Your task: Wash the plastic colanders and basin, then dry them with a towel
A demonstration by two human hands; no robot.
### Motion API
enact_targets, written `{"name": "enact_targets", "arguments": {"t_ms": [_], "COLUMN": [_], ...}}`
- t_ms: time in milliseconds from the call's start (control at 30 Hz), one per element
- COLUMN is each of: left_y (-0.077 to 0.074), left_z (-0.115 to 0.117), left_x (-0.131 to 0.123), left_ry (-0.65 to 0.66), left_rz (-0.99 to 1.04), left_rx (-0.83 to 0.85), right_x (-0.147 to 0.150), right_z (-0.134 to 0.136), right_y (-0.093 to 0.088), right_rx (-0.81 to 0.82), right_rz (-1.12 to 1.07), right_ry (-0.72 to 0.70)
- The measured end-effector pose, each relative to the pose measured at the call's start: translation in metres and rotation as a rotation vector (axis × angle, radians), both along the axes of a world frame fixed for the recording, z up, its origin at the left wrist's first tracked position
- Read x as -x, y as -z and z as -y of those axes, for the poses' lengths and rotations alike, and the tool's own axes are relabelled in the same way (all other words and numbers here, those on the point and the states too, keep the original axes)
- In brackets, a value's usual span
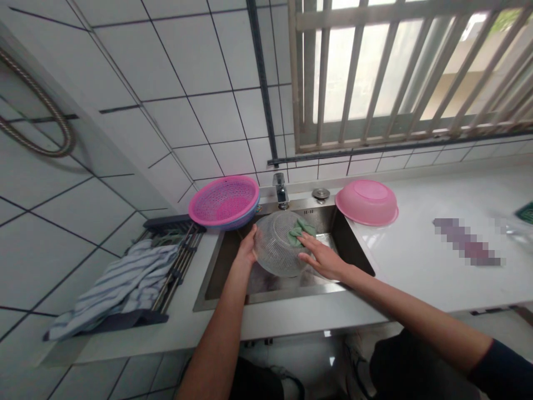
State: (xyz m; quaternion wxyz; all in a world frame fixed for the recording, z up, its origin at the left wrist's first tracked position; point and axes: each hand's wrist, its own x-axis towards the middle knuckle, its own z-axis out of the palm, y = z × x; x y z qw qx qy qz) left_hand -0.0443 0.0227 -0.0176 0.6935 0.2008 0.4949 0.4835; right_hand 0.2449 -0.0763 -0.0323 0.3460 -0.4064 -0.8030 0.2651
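Note:
Over the steel sink (pixel 220 261) I hold a clear plastic colander (pixel 275 250), tilted toward me. My left hand (pixel 246 250) grips its left rim, fingers curled round the edge. My right hand (pixel 322 256) presses a green cloth (pixel 298 232) against the colander's upper right side, fingers stretched flat over it. The faucet (pixel 281 190) stands just behind the colander.
A pink strainer basket (pixel 224 201) nested in a blue one sits at the sink's back left. An upturned pink basin (pixel 367 202) lies on the white counter (pixel 416 255) to the right. A striped towel (pixel 120 283) lies on a drying rack at left. A barred window is above.

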Motion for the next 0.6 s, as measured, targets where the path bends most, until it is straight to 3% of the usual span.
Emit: {"name": "enact_targets", "arguments": {"t_ms": [133, 267, 433, 533, 600], "left_y": [0.001, -0.001, -0.003, -0.003, -0.003], "left_z": [-0.003, -0.002, 0.0, -0.001, -0.001], "left_x": [-0.004, -0.006, -0.004, -0.008, -0.011], "left_ry": [0.026, 0.028, 0.027, 0.048, 0.061], "left_rz": [-0.011, -0.029, 0.02, 0.006, -0.046], "left_rx": [-0.009, 0.006, 0.002, 0.01, -0.011], "right_x": [-0.005, 0.032, 0.075, 0.07, 0.054], "right_z": [-0.041, -0.069, -0.028, -0.005, -0.009], "right_y": [0.007, -0.015, -0.029, -0.023, -0.022], "right_rx": [0.056, 0.066, -0.029, -0.081, -0.061], "right_rz": [-0.034, -0.101, -0.161, -0.223, -0.333], "right_ry": [0.085, 0.069, -0.047, -0.053, 0.03]}}
